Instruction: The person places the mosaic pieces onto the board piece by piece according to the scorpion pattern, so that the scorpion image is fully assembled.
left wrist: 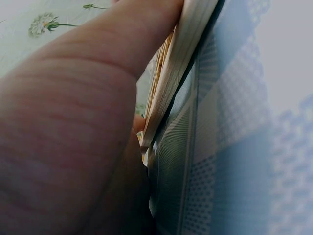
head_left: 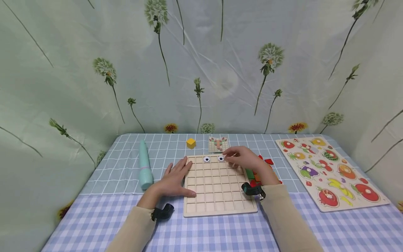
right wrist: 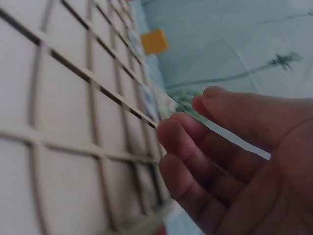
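Checked cloth (head_left: 195,232) underlies the board (head_left: 217,185), pale gridded wood. Your left hand (head_left: 175,179), fingers spread, rests on its left edge; your right hand (head_left: 247,161), loosely bent, grasping nothing visible, is at its far-right corner.

The left arm (head_left: 133,227) slants in from the near left, the right arm (head_left: 288,218) from the near right, converging towards the middle. The left hand (head_left: 174,181) lies with its fingers extended to the far right and its thumb stretched out rightward. The right hand (head_left: 243,160), farther away, points left, fingers loosely bent, thumb tip close to the forefinger.
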### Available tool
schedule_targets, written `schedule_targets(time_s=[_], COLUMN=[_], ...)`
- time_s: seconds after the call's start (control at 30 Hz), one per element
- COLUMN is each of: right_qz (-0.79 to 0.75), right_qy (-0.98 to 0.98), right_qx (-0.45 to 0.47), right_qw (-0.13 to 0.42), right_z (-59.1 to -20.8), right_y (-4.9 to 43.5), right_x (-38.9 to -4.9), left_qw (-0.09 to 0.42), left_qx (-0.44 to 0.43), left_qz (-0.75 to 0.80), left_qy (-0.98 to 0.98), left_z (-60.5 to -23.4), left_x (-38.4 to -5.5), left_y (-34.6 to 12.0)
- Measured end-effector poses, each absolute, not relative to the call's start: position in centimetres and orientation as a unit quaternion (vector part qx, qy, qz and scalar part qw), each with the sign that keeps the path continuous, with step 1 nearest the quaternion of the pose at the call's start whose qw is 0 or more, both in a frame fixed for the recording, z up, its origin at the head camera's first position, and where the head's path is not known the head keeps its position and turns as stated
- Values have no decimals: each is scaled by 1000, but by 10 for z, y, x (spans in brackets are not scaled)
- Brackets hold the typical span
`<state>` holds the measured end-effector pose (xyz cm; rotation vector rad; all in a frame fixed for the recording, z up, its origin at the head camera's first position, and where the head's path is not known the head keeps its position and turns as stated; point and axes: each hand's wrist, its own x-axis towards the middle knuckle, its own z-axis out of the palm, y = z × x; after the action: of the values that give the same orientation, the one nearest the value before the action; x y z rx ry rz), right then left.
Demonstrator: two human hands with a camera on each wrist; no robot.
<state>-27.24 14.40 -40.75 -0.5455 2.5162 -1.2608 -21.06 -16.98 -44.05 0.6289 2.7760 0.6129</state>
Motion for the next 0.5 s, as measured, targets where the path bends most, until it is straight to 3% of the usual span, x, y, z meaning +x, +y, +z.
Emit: schedule_targets(time_s=[0.5], right_qz=[-366], right_qy=[915], right_qx=[-150], right_qw=[80], right_z=[-398], right_y=[204], right_x=[-276], left_qw=[113], left_qx=[214], left_qz=[212], left_qy=[947], left_z=[-441], left_x=[-212], left_y=[-169])
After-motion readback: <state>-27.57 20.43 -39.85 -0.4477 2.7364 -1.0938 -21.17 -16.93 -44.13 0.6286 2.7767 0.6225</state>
